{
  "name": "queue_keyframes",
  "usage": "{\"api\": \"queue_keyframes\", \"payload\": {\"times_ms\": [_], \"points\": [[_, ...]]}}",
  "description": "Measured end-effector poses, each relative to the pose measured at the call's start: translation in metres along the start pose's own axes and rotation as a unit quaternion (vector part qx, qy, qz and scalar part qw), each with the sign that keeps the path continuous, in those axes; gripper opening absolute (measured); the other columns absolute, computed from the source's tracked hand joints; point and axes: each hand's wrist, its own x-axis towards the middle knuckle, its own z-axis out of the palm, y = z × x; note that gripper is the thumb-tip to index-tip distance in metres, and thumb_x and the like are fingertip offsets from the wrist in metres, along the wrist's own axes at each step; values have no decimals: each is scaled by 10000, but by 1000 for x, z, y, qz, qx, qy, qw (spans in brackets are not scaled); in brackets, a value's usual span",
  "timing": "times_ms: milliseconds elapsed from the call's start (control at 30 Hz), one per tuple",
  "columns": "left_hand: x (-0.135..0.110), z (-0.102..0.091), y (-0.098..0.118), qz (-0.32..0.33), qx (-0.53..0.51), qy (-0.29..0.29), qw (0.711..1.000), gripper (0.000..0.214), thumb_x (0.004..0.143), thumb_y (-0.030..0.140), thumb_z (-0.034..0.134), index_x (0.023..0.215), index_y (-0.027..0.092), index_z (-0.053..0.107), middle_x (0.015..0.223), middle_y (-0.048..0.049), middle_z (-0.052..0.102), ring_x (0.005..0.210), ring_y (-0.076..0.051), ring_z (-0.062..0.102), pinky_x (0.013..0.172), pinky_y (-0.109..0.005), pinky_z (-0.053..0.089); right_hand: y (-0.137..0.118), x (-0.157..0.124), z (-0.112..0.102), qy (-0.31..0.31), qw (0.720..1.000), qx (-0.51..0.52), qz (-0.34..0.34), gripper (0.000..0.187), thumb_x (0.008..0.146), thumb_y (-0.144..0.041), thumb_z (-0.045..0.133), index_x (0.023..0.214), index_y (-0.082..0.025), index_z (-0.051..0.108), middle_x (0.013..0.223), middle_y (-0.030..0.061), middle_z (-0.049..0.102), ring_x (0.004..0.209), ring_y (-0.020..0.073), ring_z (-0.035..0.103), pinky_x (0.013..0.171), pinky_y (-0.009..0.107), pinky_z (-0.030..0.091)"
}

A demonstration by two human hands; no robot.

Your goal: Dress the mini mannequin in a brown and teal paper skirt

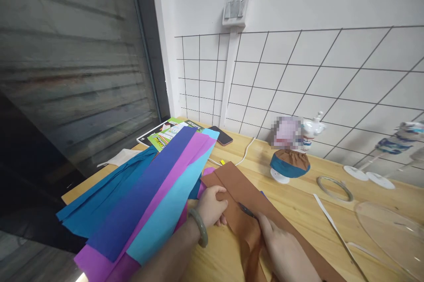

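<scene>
A long brown sheet (238, 183), thin like crepe paper or cloth, stretches diagonally across the wooden table toward the lower right. My left hand (212, 206), with a bangle on its wrist, pinches the sheet's near edge by its left end. In my right hand (276, 238) is a pair of scissors (247, 210); only part of the dark blades shows, the handles being covered by my fingers. The blades lie in the sheet, and a strip on their near side hangs down folded and twisted between my hands.
Left of my hands lie overlapping sheets in teal, dark blue (142, 198), purple and light blue (172, 202). Behind are printed packets, a phone (221, 136) and a white cable. Farther right stand a gathered brown-and-blue piece (289, 163), a tape ring (334, 188) and a clear disc (391, 229).
</scene>
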Motion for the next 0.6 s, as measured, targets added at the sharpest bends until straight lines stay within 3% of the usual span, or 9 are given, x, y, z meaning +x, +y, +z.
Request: {"api": "queue_keyframes", "payload": {"times_ms": [200,600], "points": [[0,0,0,-4,3,-1,1000,352,718,154,491,1059,133,408,264,92,416,274,-113,461,287,-124,274,2,4,3,28,999,-22,-20,510,686,47,337,1136,-168,443,981,99,658,827,183,645,668,261,521],[-5,-1,6,-19,7,1,1000,275,713,111,462,976,154,395,258,113,379,280,-111,465,284,-115,263,0,5,6,-9,999,-50,-4,493,705,48,337,1142,-151,450,980,119,653,840,201,642,701,294,519]]}}
